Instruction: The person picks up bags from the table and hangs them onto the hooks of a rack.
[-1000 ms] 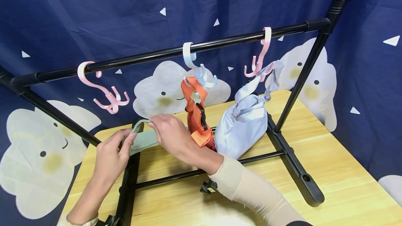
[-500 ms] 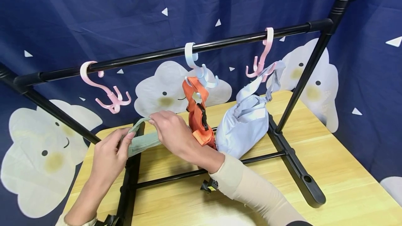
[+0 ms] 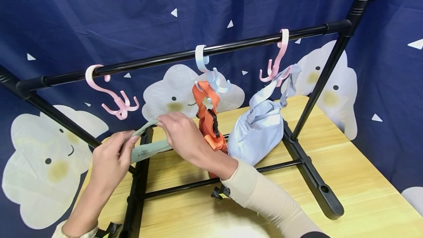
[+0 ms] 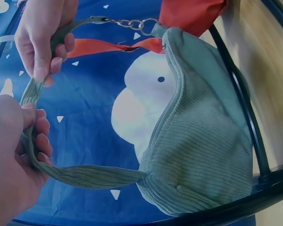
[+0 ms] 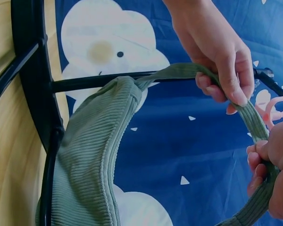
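A green corduroy handbag (image 4: pixel 203 127) hangs from its strap (image 4: pixel 94 176) between both hands. My left hand (image 3: pixel 110 161) pinches the strap on one side, thumb on top. Close beside it, my right hand (image 3: pixel 180 135) grips the strap with curled fingers. In the head view the right hand and forearm hide part of the bag; both wrist views show its ribbed body, zipper and, at one end, a metal chain (image 4: pixel 132 23). Just above the hands, a pink four-prong hook (image 3: pixel 121 107) hangs from the black bar with nothing on its prongs.
The black rack's top bar (image 3: pixel 148 62) crosses the view. An orange bag (image 3: pixel 208 124) hangs on a light blue hook (image 3: pixel 211 74), right of the hands. Farther right, a pale blue bag (image 3: pixel 256 135) hangs on another pink hook (image 3: pixel 275 61). A wooden table (image 3: pixel 330 168) lies beneath.
My left hand has moved slightly left and down along the strap, and the strap between the hands is drawn straighter. My right hand keeps its grip, slightly higher.
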Available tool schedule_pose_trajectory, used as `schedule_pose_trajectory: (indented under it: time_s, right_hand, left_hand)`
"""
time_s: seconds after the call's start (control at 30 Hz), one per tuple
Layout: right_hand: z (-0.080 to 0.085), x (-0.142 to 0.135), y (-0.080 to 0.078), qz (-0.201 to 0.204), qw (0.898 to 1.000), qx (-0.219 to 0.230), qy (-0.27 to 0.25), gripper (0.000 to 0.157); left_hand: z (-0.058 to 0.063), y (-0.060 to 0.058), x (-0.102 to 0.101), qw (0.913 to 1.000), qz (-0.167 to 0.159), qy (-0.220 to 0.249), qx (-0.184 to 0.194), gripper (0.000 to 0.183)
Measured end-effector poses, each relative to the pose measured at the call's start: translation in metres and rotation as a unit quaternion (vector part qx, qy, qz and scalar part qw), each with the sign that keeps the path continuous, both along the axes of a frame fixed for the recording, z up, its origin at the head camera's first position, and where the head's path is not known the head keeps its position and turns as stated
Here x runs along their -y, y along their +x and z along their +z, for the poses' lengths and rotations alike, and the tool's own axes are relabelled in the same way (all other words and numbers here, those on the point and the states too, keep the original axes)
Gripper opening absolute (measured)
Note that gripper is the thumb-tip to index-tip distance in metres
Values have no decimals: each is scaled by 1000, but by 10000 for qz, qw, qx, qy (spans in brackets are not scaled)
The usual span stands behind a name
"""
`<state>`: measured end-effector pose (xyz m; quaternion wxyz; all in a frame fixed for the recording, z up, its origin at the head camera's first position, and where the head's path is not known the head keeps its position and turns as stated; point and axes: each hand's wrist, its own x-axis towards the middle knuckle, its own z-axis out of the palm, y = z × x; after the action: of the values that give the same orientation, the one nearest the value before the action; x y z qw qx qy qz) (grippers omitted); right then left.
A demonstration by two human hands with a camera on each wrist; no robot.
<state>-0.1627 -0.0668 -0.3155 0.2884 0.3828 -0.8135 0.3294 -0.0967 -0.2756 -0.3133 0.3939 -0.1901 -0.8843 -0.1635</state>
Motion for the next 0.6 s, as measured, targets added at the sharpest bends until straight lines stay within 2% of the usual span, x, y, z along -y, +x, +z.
schedule_pose_trajectory:
  time_s: [0.2,0.4,0.6]
  right_hand:
    - [5,-2,-2,22,9999,-132,-93,18]
    - [7,-2,-3,10,9994,-318,-134,17]
    - [9,-2,-4,-24,9984,-546,-152,15]
  left_hand:
    - [8,0,-2,9999,-71,-15,-140,14]
    - [8,0,-1,9991,-121,-43,-396,9]
    - [11,2,-1,9974,-215,-156,-664,51]
